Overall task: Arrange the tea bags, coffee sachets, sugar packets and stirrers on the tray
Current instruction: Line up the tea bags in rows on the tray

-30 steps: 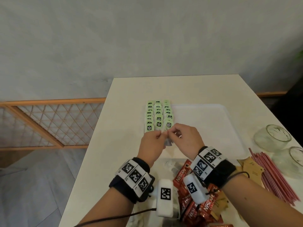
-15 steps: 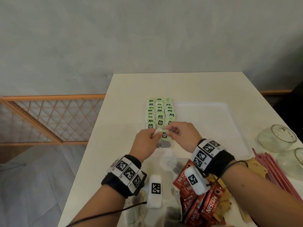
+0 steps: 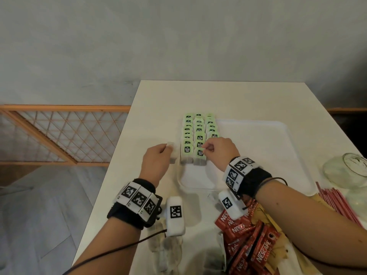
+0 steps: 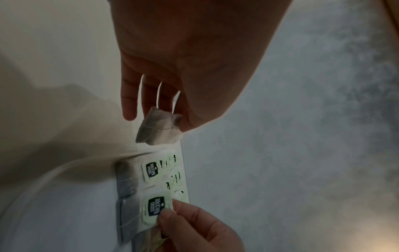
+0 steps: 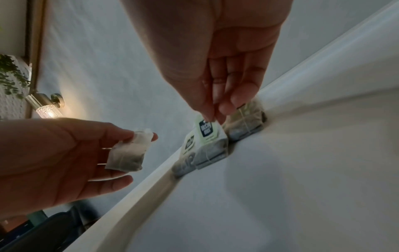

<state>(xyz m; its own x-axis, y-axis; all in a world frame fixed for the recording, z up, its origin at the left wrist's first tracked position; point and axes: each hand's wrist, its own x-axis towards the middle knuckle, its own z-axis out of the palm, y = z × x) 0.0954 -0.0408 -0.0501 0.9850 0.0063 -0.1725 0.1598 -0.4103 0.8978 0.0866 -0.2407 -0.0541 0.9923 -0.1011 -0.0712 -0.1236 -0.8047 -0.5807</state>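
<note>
Three rows of tea bags [image 3: 198, 132] with green tags lie along the left end of the white tray [image 3: 258, 155]. My right hand [image 3: 205, 149] pinches the green tag [image 5: 206, 130] of the front tea bag [image 3: 199, 158] in the middle row, which lies on the tray. My left hand [image 3: 169, 149] hovers just left of the tray and pinches a loose tea bag [image 3: 173, 152] by its top. That bag [image 4: 159, 129] hangs from thumb and fingers above the table; no tag shows on it [image 5: 129, 153].
Red coffee sachets [image 3: 248, 245] are piled in front under my right forearm, with brown sugar packets [image 3: 278, 253] beside them. Red stirrers [image 3: 341, 205] and two glass jars [image 3: 345, 171] lie at the right. More loose tea bags [image 3: 166, 253] sit near the table's front edge.
My hands were together at the front of the rows. The left hand has since drawn left off the tray with a tea bag, while the right stayed on the front bag's tag.
</note>
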